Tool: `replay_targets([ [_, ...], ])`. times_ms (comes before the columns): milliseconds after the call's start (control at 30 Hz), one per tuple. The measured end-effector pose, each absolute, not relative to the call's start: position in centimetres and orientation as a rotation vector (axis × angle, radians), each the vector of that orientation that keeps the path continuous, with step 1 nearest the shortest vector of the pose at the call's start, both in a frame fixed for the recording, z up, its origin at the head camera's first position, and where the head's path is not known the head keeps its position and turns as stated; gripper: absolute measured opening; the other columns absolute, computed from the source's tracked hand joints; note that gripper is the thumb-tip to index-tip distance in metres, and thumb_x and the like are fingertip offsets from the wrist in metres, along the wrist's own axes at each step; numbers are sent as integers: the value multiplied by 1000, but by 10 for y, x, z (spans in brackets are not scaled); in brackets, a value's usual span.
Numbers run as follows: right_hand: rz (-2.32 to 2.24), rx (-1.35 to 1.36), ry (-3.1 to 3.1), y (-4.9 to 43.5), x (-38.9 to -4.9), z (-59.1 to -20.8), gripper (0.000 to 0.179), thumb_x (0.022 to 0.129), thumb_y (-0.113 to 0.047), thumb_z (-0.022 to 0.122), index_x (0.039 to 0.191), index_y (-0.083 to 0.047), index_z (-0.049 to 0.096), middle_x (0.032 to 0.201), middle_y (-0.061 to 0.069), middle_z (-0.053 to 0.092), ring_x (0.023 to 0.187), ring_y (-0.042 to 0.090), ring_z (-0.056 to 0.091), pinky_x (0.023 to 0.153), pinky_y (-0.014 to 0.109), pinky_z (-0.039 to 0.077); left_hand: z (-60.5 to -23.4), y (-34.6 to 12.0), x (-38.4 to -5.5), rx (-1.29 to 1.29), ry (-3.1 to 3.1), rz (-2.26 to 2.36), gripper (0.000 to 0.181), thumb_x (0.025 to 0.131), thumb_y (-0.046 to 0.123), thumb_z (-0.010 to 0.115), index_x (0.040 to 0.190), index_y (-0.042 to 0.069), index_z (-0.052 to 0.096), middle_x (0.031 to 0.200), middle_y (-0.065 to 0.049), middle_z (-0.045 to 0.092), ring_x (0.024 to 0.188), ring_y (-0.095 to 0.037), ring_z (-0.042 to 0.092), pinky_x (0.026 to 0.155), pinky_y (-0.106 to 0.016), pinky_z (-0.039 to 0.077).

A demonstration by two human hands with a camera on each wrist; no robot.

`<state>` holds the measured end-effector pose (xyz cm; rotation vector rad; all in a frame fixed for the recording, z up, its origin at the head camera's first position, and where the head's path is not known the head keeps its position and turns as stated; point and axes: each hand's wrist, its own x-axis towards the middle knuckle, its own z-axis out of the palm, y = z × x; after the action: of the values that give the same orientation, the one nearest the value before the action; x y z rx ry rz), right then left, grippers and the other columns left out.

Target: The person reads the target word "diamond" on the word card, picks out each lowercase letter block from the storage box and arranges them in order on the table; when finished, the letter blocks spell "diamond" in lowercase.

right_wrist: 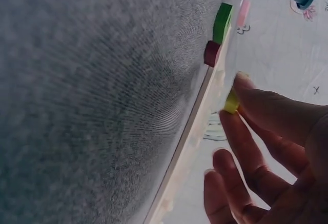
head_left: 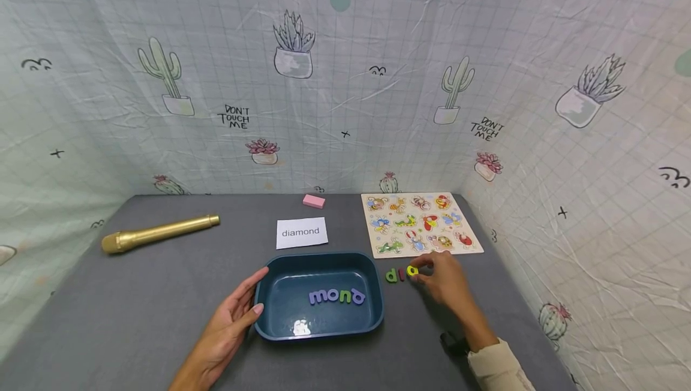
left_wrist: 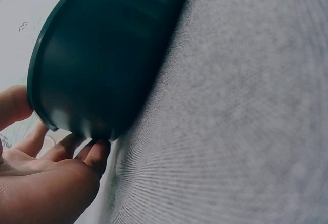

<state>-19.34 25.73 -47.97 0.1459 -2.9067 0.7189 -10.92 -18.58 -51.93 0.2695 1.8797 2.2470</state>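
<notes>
My left hand (head_left: 227,325) grips the left end of a dark blue tray (head_left: 318,336), the thumb at its rim and the fingers along the outer wall. Inside the tray lies a row of letters, with a purple m (head_left: 318,297), a purple o (head_left: 333,295) and a green n (head_left: 345,296) among them. Between thumb and fingertips, my right hand (head_left: 445,277) pinches a yellow letter (right_wrist: 232,101) just right of a dark red letter i (head_left: 401,274). Left of that i lies a green letter d (head_left: 391,275).
Behind the tray lies a white card (head_left: 302,239) reading "diamond", with a pink block (head_left: 314,201) farther back. An insect puzzle board (head_left: 385,232) lies beyond my right hand. A gold microphone (head_left: 162,232) rests at the left. Patterned cloth (head_left: 345,103) hangs around the grey table (head_left: 135,307).
</notes>
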Motion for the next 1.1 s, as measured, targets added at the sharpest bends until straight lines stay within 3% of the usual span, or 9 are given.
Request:
replay_targets([
  [200,728,112,-2981,256,-201,-484,18,84,-12,91,101,-15,84,103,3,81,105,30,72,93,53,57,-521,-186,-108,253,1873,2249,68,109,4,55,169,10,24,180,-12,9,145,22,30,113,-3,32],
  [833,701,60,-3036,254,-205,-491,21,80,-10,93,99,-15,83,99,2,80,105,28,62,92,54,53,-523,-185,-107,242,1873,2249,68,109,6,56,169,12,25,180,-10,10,146,19,28,113,-3,31],
  [1100,735,128,-2916,250,-198,-477,27,81,-10,93,106,-12,83,105,5,78,103,28,61,92,52,52,-525,-185,-108,225,1887,2236,68,109,7,57,169,14,27,180,-7,11,154,9,21,113,-3,31],
])
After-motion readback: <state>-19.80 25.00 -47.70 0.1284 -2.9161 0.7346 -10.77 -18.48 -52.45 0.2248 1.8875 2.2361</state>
